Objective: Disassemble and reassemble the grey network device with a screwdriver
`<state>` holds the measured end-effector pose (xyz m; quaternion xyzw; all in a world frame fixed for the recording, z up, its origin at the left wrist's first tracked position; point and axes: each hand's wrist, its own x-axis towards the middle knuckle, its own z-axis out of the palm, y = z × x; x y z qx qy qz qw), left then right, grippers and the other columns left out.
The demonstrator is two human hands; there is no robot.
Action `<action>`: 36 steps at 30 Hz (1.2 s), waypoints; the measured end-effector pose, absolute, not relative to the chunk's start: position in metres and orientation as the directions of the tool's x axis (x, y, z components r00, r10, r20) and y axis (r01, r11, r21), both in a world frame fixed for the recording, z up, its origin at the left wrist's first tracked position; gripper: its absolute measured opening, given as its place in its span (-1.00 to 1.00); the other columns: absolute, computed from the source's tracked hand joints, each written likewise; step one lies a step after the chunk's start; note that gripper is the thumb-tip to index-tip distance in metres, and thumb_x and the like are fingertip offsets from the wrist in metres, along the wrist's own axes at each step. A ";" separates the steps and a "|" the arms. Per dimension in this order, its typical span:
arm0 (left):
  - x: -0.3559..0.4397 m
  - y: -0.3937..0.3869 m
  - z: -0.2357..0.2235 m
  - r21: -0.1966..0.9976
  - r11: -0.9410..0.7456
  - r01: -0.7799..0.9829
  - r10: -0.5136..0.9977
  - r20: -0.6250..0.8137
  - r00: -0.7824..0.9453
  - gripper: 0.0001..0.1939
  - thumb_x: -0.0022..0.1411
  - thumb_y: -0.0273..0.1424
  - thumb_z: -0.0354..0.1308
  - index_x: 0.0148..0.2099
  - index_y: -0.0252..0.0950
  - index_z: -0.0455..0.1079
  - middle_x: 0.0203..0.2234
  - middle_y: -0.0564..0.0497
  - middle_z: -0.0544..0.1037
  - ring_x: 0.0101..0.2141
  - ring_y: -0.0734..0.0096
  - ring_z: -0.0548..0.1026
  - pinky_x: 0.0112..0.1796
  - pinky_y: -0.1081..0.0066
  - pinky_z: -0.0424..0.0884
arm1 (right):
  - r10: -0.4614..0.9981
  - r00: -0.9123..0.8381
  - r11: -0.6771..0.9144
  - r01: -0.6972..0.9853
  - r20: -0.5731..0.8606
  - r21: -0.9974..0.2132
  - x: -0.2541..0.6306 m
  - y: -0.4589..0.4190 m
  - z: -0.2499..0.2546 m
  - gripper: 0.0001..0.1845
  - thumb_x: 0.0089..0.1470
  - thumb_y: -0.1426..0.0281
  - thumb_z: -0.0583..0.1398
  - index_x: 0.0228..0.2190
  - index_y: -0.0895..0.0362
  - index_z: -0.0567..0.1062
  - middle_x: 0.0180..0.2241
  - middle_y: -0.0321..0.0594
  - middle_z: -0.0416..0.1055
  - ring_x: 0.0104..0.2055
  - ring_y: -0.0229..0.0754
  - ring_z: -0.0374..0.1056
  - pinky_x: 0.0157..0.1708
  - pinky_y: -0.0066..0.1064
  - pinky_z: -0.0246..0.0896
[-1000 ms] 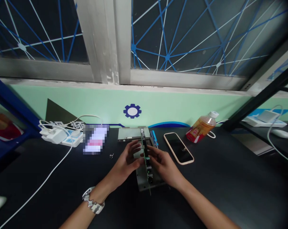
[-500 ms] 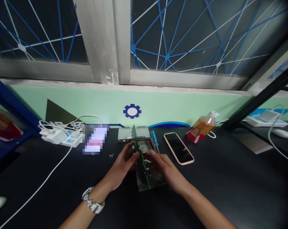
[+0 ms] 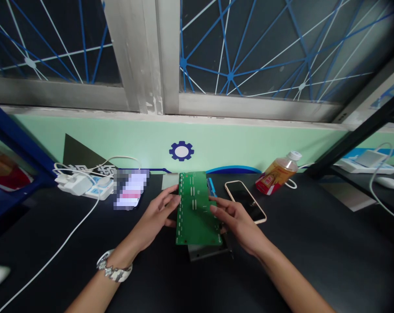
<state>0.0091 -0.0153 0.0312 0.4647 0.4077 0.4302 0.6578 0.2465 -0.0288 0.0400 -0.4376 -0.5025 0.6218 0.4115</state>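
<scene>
A green circuit board [image 3: 198, 217] is held by its two long edges above a dark metal case [image 3: 206, 253], which it mostly covers. My left hand [image 3: 159, 208] grips the board's left edge, thumb near the top face and fingers at the side. On the opposite edge, my right hand [image 3: 232, 217] has its thumb and fingers closed. The board's broad face, with white markings and rows of solder points, is turned up toward me. Behind its far end shows part of a pale metal plate [image 3: 170, 181], and the blue handle of a screwdriver [image 3: 212, 187] sticks out at the right.
A phone in a pink case [image 3: 245, 201] lies right of the board, with an orange drink bottle [image 3: 278, 173] beyond it. On the left are a lit phone [image 3: 131, 191], a power strip [image 3: 101, 189] and a white cable [image 3: 66, 241] running across the black table [image 3: 145, 282].
The board has turned from standing on edge to lying nearly flat, its green face now toward me. My left hand has moved left with the board's edge; several small screws are now hidden.
</scene>
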 end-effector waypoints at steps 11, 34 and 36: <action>0.013 -0.020 0.036 0.949 0.165 -0.268 0.939 -0.067 0.338 -0.46 0.24 -0.24 0.27 0.24 -0.09 0.29 0.00 -0.12 0.48 -0.16 0.15 0.53 -0.42 0.39 0.54 | 0.948 -0.315 0.093 0.135 0.046 -0.987 0.233 -0.031 0.029 -0.45 0.20 0.18 0.23 0.17 0.09 0.40 -0.06 -0.09 0.52 -0.21 -0.10 0.43 -0.07 -0.19 0.35; 0.027 -0.027 0.035 0.944 0.208 -0.255 0.912 -0.093 0.400 -0.42 0.25 -0.19 0.28 0.26 -0.15 0.30 0.20 -0.18 0.40 0.21 -0.02 0.33 0.13 0.02 0.32 | 0.874 -0.484 -0.195 -0.255 -0.049 -0.947 0.222 -0.044 0.046 -0.35 0.09 0.31 0.36 0.20 0.01 0.39 0.16 -0.11 0.40 0.20 0.00 0.32 0.23 -0.10 0.12; 0.020 -0.025 0.038 0.943 0.209 -0.257 0.897 -0.081 0.434 -0.46 0.28 -0.20 0.24 0.27 -0.14 0.31 0.22 -0.19 0.36 0.22 -0.05 0.31 0.09 0.02 0.37 | 0.873 -0.485 -0.220 -0.286 -0.057 -0.933 0.224 -0.042 0.047 -0.40 0.10 0.32 0.35 0.17 0.02 0.42 0.12 -0.11 0.44 0.15 0.00 0.36 0.20 -0.10 0.16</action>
